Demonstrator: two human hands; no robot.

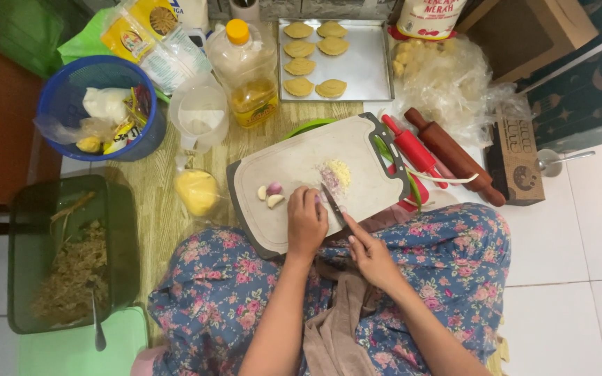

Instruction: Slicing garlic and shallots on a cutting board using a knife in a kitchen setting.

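From my feed I see two bare forearms with no sleeves reaching the wrists, and no rings, watch or bracelet on the left hand (pixel 306 224) or right hand (pixel 371 256). I see a blue garment (pixel 447 257) printed with small pink and white flowers spread across both knees. A plain brownish-grey cloth (pixel 339 324) hangs down the middle of the lap.

Baking tray (pixel 374 69) of pastries, oil bottle (pixel 247 73), blue basket (pixel 71 94).
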